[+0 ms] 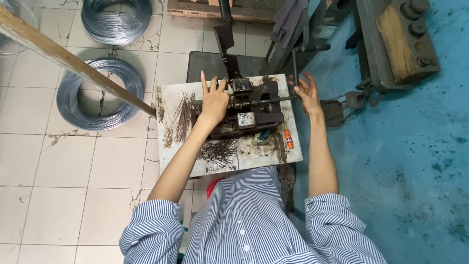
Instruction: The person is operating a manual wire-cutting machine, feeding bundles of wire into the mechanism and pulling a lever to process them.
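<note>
A dark, greasy hand-cranked wire-bending machine (pixel 249 110) sits on a stained white board (pixel 288 151). My left hand (pixel 213 99) rests on the machine's left side, fingers spread, apparently pressing a wire there. At the machine's right end, my right hand (pixel 307 93) is at the black crank handle (pixel 295 68), fingers loosely apart around the bar. Two piles of short bent wire pieces lie on the board: one at the left (pixel 184 116), one at the front (pixel 218 151).
Two coils of grey wire (pixel 100 93) (pixel 116 19) lie on the tiled floor at left. A wooden pole (pixel 73 66) slants toward the board's left edge. An orange-handled tool (pixel 288 139) lies on the board. Heavy metal machinery (pixel 391 44) stands on blue floor at right.
</note>
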